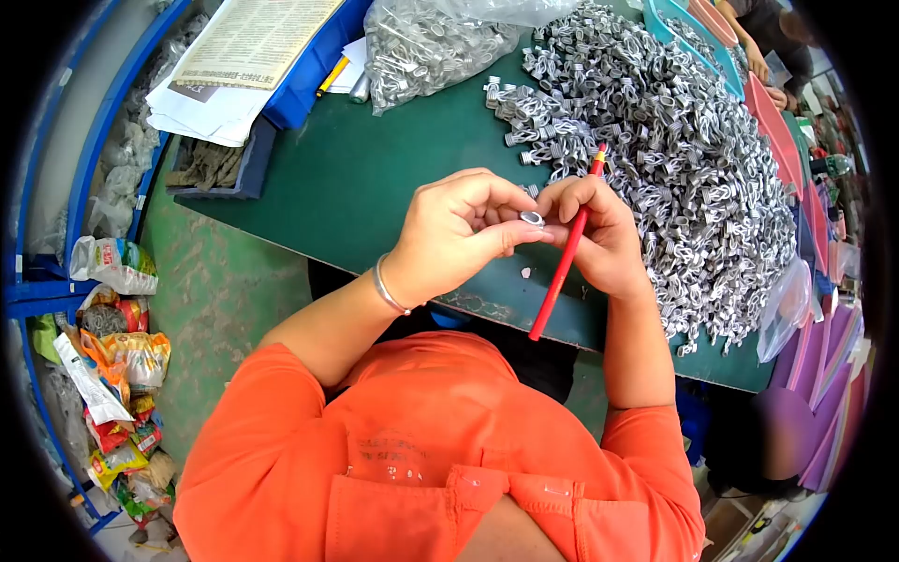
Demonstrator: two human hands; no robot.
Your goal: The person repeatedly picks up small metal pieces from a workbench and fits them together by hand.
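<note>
A small grey metal part (pixel 532 218) is pinched between the thumb and fingers of my left hand (pixel 459 221), which has a silver bracelet at its wrist. Close against it, my right hand (pixel 599 229) holds a red pencil (pixel 560 281) slanting down toward my body, and its fingertips touch the part or lie right beside it. Both hands are above the front of the green table (pixel 375 169). Just beyond and to the right lies a large heap of similar grey metal parts (pixel 684 178). My fingers partly hide the held part.
A clear bag of metal parts (pixel 431 47) lies at the back, beside a blue bin (pixel 314 70) with papers (pixel 253 42). A grey box (pixel 220 169) holds cloth. Blue shelving with packets stands left. Trays (pixel 773 131) line the right, near another person's hand (pixel 757 62).
</note>
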